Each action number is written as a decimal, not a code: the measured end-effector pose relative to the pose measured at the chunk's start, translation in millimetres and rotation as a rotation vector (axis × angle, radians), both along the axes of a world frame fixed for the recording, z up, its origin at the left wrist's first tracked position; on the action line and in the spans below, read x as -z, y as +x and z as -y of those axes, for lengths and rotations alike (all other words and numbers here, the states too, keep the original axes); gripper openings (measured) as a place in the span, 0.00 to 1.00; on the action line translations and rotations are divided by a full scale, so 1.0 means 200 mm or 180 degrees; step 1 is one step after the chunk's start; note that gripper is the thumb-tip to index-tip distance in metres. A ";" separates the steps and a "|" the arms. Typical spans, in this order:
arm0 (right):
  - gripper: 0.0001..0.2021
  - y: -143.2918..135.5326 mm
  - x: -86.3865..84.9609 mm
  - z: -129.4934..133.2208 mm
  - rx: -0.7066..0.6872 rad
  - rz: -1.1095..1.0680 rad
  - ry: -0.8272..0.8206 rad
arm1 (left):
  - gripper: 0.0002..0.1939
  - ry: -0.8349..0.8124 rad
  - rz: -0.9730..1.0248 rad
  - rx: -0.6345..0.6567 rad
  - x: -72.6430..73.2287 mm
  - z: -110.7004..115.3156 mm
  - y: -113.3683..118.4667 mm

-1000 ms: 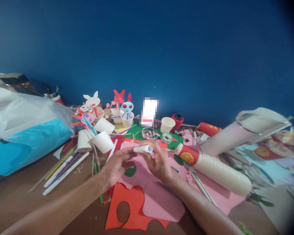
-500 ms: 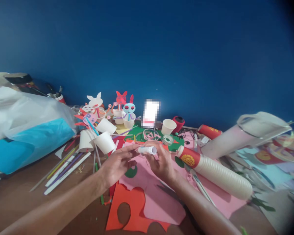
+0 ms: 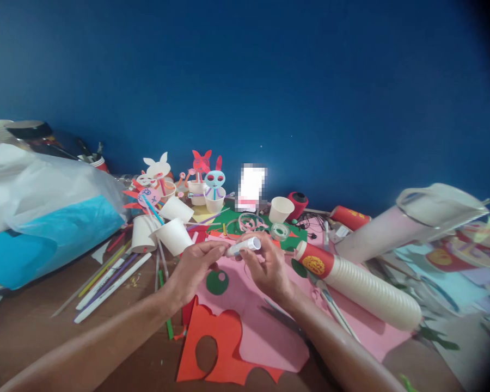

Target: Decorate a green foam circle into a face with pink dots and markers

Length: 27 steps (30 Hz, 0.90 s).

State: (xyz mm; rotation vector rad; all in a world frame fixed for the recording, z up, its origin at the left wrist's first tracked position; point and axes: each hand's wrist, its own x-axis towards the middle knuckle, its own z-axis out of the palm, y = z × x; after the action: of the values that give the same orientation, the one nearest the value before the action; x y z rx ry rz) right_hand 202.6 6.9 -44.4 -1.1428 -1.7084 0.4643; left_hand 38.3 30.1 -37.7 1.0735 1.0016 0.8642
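Note:
My right hand (image 3: pixel 267 269) grips a white glue stick (image 3: pixel 245 246), its round end pointing up and to the right. At the stick's far left end, my left hand (image 3: pixel 196 267) pinches with thumb and forefinger; what sits between them is too small to make out. Both hands hover over a pink paper sheet (image 3: pixel 261 332). A green paper circle (image 3: pixel 217 282) with a small pink spot lies just below the left fingers. Red-orange paper (image 3: pixel 224 326) with round cut-outs is nearer to me. Scissors (image 3: pixel 330 305) rest right of my right forearm.
Paper-cup animal figures (image 3: pixel 215 188) stand at the back left, beside tipped white cups (image 3: pixel 173 237). A long stack of paper cups (image 3: pixel 359 286) lies to the right. Markers (image 3: pixel 112 288) and a plastic bag (image 3: pixel 57 218) occupy the left. Tape rolls (image 3: pixel 280 231) sit behind my hands.
The glue stick has tilted, its round end rising. My left thumb and forefinger have come together, and the left hand has shifted slightly, showing more of the green circle.

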 end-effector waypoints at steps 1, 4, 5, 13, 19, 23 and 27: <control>0.06 0.00 0.00 0.00 -0.0034 -0.0053 -0.0009 | 0.12 -0.0039 0.0019 -0.0050 0.00 0.00 0.00; 0.05 0.00 -0.01 0.00 -0.0135 -0.0316 0.0006 | 0.12 -0.0353 0.0253 -0.0211 0.01 -0.01 -0.01; 0.06 0.00 -0.01 0.00 -0.0138 -0.0387 0.0068 | 0.12 -0.0445 0.0333 -0.0270 0.01 -0.01 -0.01; 0.07 -0.01 -0.03 0.01 -0.0224 0.0040 0.0648 | 0.09 -0.0793 0.0601 -0.0371 0.01 -0.01 0.00; 0.08 -0.01 0.01 0.01 -0.0251 0.0289 0.0638 | 0.08 -0.0912 0.0767 -0.0253 0.00 0.01 0.01; 0.08 0.00 0.01 0.00 -0.0141 0.0362 0.0666 | 0.08 -0.0871 0.0723 -0.0193 -0.02 0.02 0.01; 0.08 0.00 0.00 0.00 -0.0003 0.0361 0.0674 | 0.08 -0.0892 0.0897 -0.0082 -0.03 0.02 0.00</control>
State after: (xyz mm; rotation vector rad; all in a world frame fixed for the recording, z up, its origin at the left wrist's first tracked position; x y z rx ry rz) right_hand 203.4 6.1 -45.1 -1.0305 -1.8086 0.2159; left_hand 38.5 25.2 -31.0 0.6815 0.8695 0.8406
